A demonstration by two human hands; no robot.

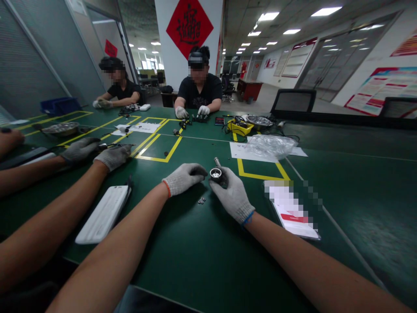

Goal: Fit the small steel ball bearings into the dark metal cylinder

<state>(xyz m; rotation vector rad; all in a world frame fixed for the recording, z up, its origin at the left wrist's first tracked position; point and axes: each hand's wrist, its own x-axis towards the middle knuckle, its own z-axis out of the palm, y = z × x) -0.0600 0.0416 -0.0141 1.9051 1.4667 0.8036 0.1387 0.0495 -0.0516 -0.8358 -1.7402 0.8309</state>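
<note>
My right hand (233, 193), in a white knitted glove, is closed around a small round black housing (215, 174) with a silver ring and holes inside, its opening tilted up. A short metal fitting (216, 161) sticks out just beyond it; whether the two are joined I cannot tell. Left of the housing, my gloved left hand (185, 177) hovers with curved fingers and the thumb apart, nothing visible in it. Several small metal nuts (201, 200) lie on the green table (182, 256) below the gap between my hands.
On the left, a co-worker's gloved hands (114, 157) work beside a white box (103, 213). A phone-sized white packet (293, 211) lies right. Farther back are plastic bags (272, 147), a yellow basket (240, 127), small dark parts (184, 123) and two seated people.
</note>
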